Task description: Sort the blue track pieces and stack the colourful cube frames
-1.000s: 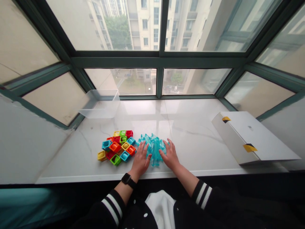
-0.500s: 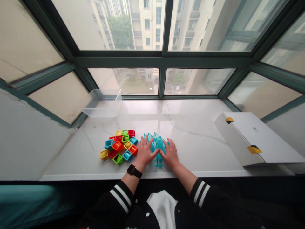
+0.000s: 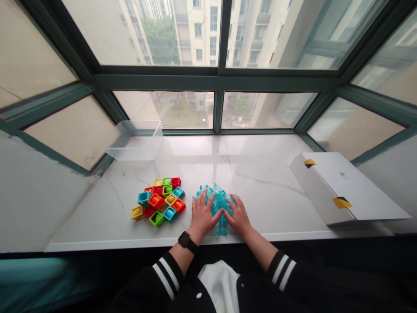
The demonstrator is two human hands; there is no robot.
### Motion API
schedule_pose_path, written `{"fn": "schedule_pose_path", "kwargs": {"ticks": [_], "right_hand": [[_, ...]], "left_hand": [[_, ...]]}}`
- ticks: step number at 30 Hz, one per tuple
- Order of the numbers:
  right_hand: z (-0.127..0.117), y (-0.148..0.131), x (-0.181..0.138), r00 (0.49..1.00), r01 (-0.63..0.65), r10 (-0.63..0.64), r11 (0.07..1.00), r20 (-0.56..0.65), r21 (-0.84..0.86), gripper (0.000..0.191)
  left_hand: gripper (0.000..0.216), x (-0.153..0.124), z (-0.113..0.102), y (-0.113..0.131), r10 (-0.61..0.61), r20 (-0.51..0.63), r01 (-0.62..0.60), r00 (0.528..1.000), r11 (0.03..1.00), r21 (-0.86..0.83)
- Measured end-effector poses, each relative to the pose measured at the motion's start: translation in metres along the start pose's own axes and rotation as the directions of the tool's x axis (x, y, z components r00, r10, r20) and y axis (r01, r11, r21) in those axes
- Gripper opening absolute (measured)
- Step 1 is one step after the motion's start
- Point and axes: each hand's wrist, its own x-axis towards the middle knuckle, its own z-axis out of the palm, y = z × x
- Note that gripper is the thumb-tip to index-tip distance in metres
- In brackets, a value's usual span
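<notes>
A small heap of clear blue plastic pieces [image 3: 217, 200] lies near the front edge of the white marble sill [image 3: 260, 187]. My left hand [image 3: 202, 214] rests flat on the heap's left side, fingers spread. My right hand [image 3: 239, 214] lies flat on its right side, fingers stretched out. The two hands almost meet over the pile and hide its lower part. A black watch sits on my left wrist. To the left of my left hand lies a cluster of several coloured square blocks [image 3: 159, 201], red, orange, green, blue and yellow.
A clear plastic tub [image 3: 135, 141] stands at the back left of the sill, against the window. A flat white cardboard box [image 3: 342, 187] with yellow-black tape lies at the right. Dark green window frames close the sill on three sides.
Both hands have drawn together and shifted slightly right over the blue pieces, gathering them into a tighter heap nearer the front edge. The coloured blocks have stayed put.
</notes>
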Motion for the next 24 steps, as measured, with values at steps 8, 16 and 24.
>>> {"fn": "schedule_pose_path", "kwargs": {"ticks": [8,16,24], "right_hand": [[0.005,0.000,0.004,0.999,0.023,-0.023,1.000,-0.023,0.004,0.048],[-0.008,-0.005,-0.002,0.991,0.049,-0.042,0.997,-0.128,0.051,0.040],[-0.016,-0.015,0.015,0.995,0.057,-0.059,0.998,-0.078,-0.026,0.040]], "left_hand": [[0.073,0.000,-0.005,-0.009,0.021,-0.023,-0.021,1.000,1.000,-0.013],[0.072,-0.045,-0.033,-0.020,0.439,-0.008,-0.437,0.898,0.892,-0.115],[0.043,-0.048,-0.023,-0.009,0.452,-0.017,-0.451,0.892,0.886,-0.107]]}}
